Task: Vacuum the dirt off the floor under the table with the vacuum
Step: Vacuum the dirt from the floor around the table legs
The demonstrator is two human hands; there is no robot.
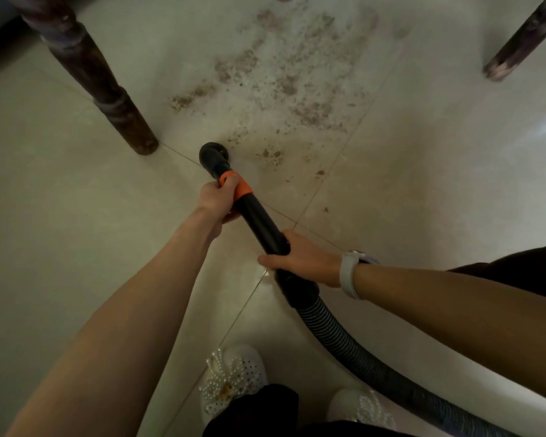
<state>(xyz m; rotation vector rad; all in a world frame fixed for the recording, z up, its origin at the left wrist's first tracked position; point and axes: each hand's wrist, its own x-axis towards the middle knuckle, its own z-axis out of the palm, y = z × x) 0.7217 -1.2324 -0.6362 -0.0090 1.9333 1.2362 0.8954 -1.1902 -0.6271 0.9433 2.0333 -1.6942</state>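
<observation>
Pale tiled floor (76, 190) strewn with dirt (284, 77) between table legs (108, 89); both hands (216, 200) grip the vacuum wand (262, 219)

Scene is dimly lit, with a greenish-grey cast. A bright glare patch is seen on the floor (423, 190) at the right edge, and a softer sheen near centre bottom. Straight tile joints are bowed by wide-angle distortion. Counter legs (85, 70) at the upper corners are rendered soft and blurred.

Black vacuum nozzle (214, 153) beside dirt (284, 77)
</observation>
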